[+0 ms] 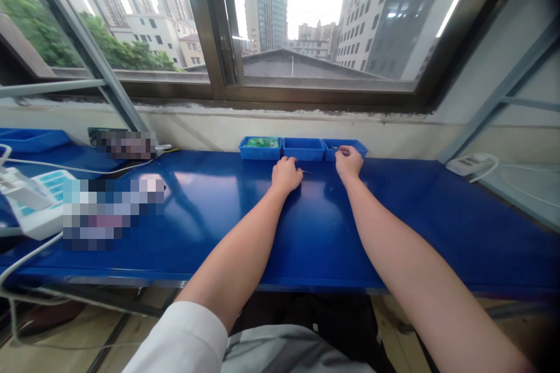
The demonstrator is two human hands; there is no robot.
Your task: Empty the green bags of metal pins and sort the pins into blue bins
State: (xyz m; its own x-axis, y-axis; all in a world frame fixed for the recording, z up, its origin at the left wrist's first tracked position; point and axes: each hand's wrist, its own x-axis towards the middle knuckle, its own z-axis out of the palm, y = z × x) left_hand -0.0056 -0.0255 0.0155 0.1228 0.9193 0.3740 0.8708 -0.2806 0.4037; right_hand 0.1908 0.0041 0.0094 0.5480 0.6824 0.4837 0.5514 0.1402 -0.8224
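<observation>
Three small blue bins stand in a row at the back of the table. Green packets [262, 142] lie in the left bin [261, 155], and no contents show in the middle bin [303, 155]. My left hand [286, 176] rests low over the tabletop in front of these two, its fingers closed around a thin, needle-like piece [308, 172] that sticks out to the right. At the right bin [359, 145], my right hand [349, 163] reaches over the front edge with fingertips pinched. A tiny pale bit shows beside those fingertips, too small to name.
The blue table [219, 227] runs along a wall under a window. At left are a white power strip [48, 201] with cables, a blue tray [32, 139] and blurred-out items. A white socket box [470, 164] sits at the right, near a grey metal post [494, 96].
</observation>
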